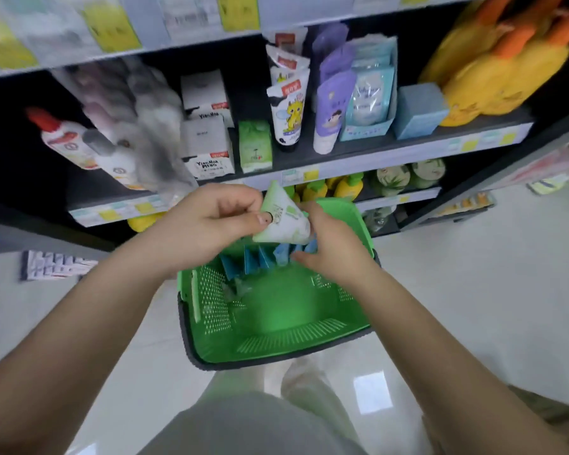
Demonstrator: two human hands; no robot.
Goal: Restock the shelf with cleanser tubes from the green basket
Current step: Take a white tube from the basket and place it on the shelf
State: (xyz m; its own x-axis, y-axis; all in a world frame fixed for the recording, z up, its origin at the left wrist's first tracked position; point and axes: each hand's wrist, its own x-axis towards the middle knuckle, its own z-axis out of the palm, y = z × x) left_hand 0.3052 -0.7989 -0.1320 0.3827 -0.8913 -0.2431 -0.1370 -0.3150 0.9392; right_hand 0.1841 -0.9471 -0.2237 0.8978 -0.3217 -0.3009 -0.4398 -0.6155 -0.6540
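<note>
Left hand: pinches tube above basket.
Right hand: fingers curled behind tube; grip unclear.

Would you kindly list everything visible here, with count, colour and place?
Basket: one, green, on the floor below the hands.
Held tube: one, white-green, over the basket.
Blue tubes: several, at the basket's far end.
Cartoon tubes: about three, white, middle shelf.
Purple tubes: a few, right of them.
White boxes: two, stacked, left of a green pack.
Blue box: one, middle shelf, right.
Yellow bottles: several, lower shelf.
Left hand: pinches the held tube.
Right hand: touches the held tube.
</note>
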